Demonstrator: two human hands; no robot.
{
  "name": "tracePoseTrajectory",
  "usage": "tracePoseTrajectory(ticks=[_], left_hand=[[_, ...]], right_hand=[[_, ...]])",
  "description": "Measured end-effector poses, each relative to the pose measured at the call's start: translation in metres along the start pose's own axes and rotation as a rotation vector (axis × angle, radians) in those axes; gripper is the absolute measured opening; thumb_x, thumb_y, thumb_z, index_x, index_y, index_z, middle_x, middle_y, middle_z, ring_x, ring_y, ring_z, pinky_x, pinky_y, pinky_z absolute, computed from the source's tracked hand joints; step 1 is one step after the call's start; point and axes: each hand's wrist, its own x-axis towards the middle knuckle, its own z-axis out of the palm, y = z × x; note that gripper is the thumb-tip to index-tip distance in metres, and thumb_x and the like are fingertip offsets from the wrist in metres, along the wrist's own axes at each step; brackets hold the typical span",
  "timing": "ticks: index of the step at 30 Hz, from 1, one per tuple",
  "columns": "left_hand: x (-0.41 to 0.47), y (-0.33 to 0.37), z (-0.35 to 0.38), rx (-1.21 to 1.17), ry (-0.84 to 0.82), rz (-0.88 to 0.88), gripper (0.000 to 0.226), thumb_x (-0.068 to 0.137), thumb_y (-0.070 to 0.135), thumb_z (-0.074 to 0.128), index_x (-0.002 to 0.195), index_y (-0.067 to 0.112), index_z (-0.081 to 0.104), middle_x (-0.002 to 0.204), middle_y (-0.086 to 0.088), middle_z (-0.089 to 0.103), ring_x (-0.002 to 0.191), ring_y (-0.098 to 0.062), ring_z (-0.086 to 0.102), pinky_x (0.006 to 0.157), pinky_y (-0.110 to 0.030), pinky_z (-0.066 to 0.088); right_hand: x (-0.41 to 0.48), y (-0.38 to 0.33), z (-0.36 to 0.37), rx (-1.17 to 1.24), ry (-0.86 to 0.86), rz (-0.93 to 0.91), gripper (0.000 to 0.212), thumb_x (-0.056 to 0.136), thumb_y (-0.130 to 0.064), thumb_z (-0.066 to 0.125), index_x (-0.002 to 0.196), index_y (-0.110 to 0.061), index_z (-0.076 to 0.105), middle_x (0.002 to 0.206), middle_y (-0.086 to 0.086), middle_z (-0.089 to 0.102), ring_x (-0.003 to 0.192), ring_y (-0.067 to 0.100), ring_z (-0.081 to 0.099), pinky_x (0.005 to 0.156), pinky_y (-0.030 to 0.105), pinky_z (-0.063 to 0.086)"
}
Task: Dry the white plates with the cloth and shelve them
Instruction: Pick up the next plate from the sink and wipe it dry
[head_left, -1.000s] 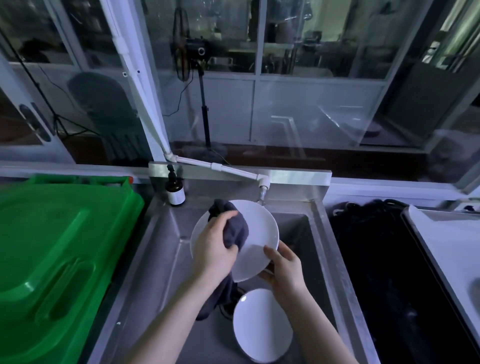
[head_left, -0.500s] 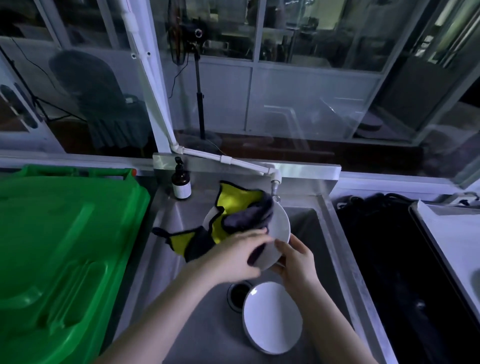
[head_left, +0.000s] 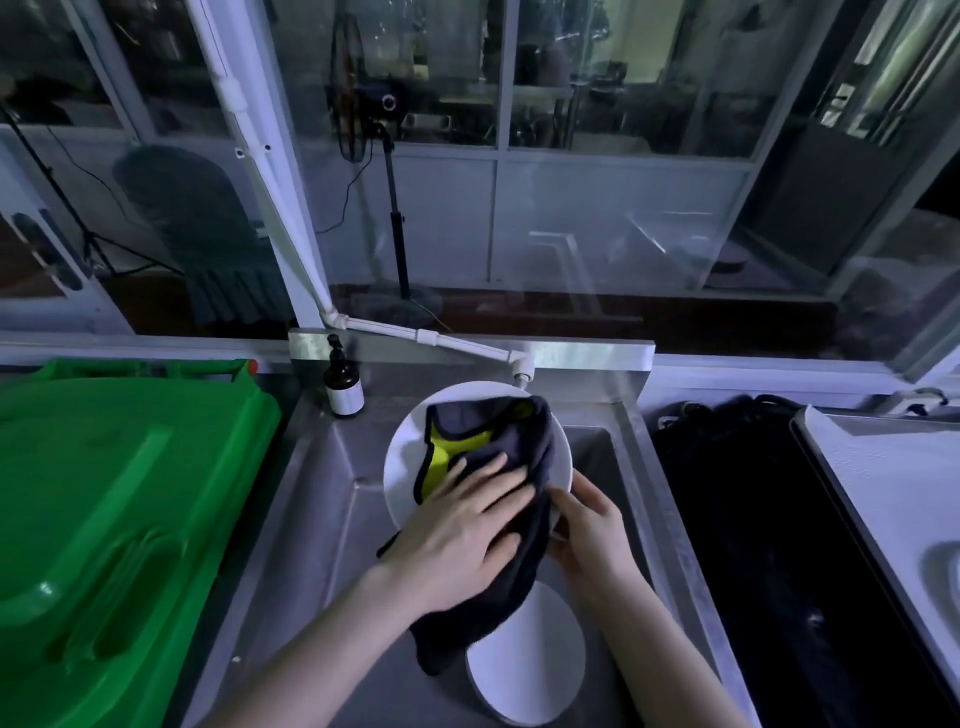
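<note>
Left grip presses cloth on tilted plate.

Left hand presses cloth on plate (right hand holding)

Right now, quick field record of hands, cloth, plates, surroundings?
left hand: flat on the cloth, pressing it against the held plate
right hand: grips the held plate's near rim
cloth: dark grey, yellow inner side, draped over the held plate, tail hanging down
second plate: in the sink, under the cloth's tail
bottle: upright at sink's back left corner
green bin: left of sink
</note>
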Motion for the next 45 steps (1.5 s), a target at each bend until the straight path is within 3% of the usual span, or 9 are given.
tracePoseTrajectory(ticks=[8,12,18,24,30,35,39,42,45], left_hand=[[0.02,-0.009,-0.008,0.114,-0.006,-0.465,0.064,0.101,0.045,0.035,0.157,0.027,0.01,0.165,-0.005,-0.006,0.15,-0.026,0.011,0.121,-0.044,0.01],[-0.002,-0.008,-0.004,0.132,0.023,-0.335,0.06,0.095,0.036,0.035,0.153,0.02,0.032,0.164,0.0,0.007,0.15,-0.03,0.016,0.119,-0.053,0.015],[0.026,0.024,0.008,-0.042,0.085,-0.157,0.055,0.1,0.037,0.018,0.154,0.035,0.007,0.162,0.017,-0.001,0.151,-0.02,-0.007,0.123,-0.04,0.003],[0.051,0.019,-0.012,-0.644,0.228,-0.265,0.066,0.096,0.001,0.043,0.154,0.027,0.027,0.157,0.009,0.032,0.143,0.001,0.029,0.118,-0.026,0.025],[0.025,0.015,-0.007,-0.046,0.366,-0.215,0.047,0.093,0.024,0.044,0.138,0.019,0.056,0.156,-0.001,0.035,0.146,-0.029,0.028,0.116,-0.048,0.029],[0.027,0.037,0.012,0.033,0.139,-0.18,0.058,0.098,0.04,0.026,0.155,0.031,0.022,0.164,0.016,-0.003,0.152,-0.016,-0.006,0.12,-0.05,0.016],[0.042,0.014,0.005,0.039,0.07,-0.213,0.061,0.097,0.041,0.014,0.156,0.031,0.003,0.161,0.02,-0.014,0.15,-0.011,-0.017,0.121,-0.049,0.009],[0.049,-0.006,-0.003,0.068,0.058,-0.28,0.06,0.099,0.043,0.013,0.156,0.028,0.0,0.161,0.015,-0.018,0.149,-0.014,-0.019,0.121,-0.048,0.007],[0.046,-0.024,-0.012,0.137,0.07,-0.411,0.065,0.098,0.048,0.011,0.157,0.022,0.009,0.163,0.008,-0.012,0.151,-0.021,-0.011,0.121,-0.05,0.01]], right_hand=[[-0.001,-0.02,-0.007,0.001,-0.023,-0.095,0.024,0.088,-0.003,0.058,0.098,-0.015,0.077,0.083,0.009,0.075,0.071,0.02,0.068,0.058,0.029,0.052],[0.007,-0.038,-0.022,0.081,0.054,-0.108,0.031,0.092,0.003,0.055,0.094,-0.018,0.079,0.081,0.004,0.074,0.07,0.017,0.068,0.054,0.027,0.054],[-0.005,-0.024,-0.015,0.035,-0.118,-0.041,0.03,0.095,-0.002,0.053,0.106,-0.016,0.076,0.092,0.017,0.076,0.076,0.028,0.073,0.062,0.036,0.058],[-0.007,-0.017,-0.006,0.033,-0.13,-0.011,0.022,0.089,-0.002,0.056,0.099,-0.009,0.075,0.071,0.011,0.069,0.061,0.024,0.065,0.059,0.035,0.055],[0.009,-0.05,-0.016,0.096,-0.019,-0.114,0.025,0.093,-0.001,0.056,0.097,-0.015,0.077,0.085,0.012,0.075,0.072,0.024,0.07,0.058,0.033,0.055],[0.003,-0.044,-0.008,-0.01,-0.051,-0.148,0.023,0.092,-0.004,0.057,0.099,-0.014,0.076,0.086,0.013,0.073,0.075,0.019,0.065,0.065,0.03,0.053],[-0.004,-0.036,-0.006,-0.048,-0.067,-0.142,0.023,0.092,-0.001,0.055,0.097,-0.011,0.076,0.083,0.015,0.07,0.076,0.022,0.062,0.068,0.034,0.05],[-0.011,-0.034,-0.005,-0.133,-0.118,-0.142,0.025,0.091,-0.001,0.054,0.091,-0.014,0.076,0.069,0.002,0.066,0.063,0.013,0.058,0.053,0.023,0.046],[-0.013,-0.043,-0.009,-0.071,-0.129,-0.125,0.029,0.092,-0.001,0.056,0.101,-0.019,0.078,0.081,0.004,0.074,0.07,0.016,0.068,0.056,0.028,0.053]])
